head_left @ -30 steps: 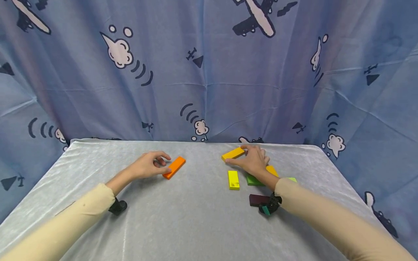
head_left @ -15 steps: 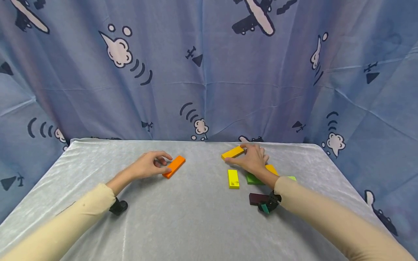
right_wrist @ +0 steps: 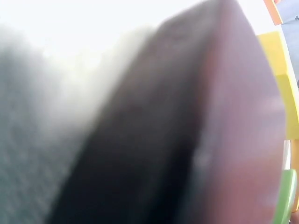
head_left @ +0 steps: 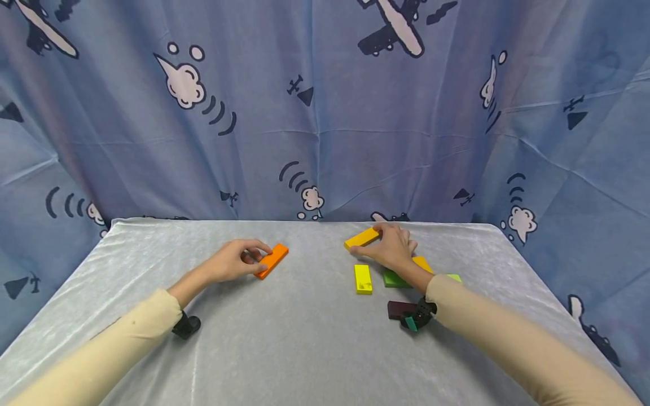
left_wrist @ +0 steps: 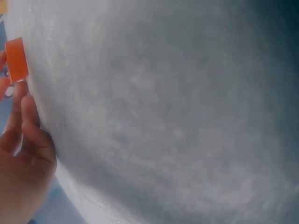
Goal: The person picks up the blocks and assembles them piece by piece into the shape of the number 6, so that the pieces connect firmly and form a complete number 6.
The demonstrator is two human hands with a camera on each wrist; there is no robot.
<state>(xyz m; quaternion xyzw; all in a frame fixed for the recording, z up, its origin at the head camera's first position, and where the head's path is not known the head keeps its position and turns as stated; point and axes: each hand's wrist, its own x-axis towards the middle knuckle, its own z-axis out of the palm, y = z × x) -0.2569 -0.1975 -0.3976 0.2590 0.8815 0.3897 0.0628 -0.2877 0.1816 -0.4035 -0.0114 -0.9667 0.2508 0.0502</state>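
Note:
My left hand (head_left: 237, 261) pinches an orange block (head_left: 275, 259) lying aslant on the cloth, thumb at its near side and forefinger at its far side. In the left wrist view, the fingers bend toward the orange block (left_wrist: 17, 59) at the left edge. On the right, my right hand (head_left: 393, 247) spans an amber-yellow block (head_left: 363, 238) between thumb and forefinger, covering its right end. Just below lies a bright yellow block (head_left: 363, 279) with a mark near its lower end. A dark maroon block (head_left: 400, 310) sits under the right wrist, looming blurred in the right wrist view.
Partly hidden by the right forearm are a green block (head_left: 395, 279), another amber block (head_left: 422, 263) and a light green one (head_left: 455, 278). Pale grey cloth (head_left: 284, 344) covers the table, and a blue patterned curtain (head_left: 264, 158) hangs behind it.
My left hand has shifted slightly to the right, its forefinger reaching onto the far side of the orange block. The right hand and the other blocks stay where they were.

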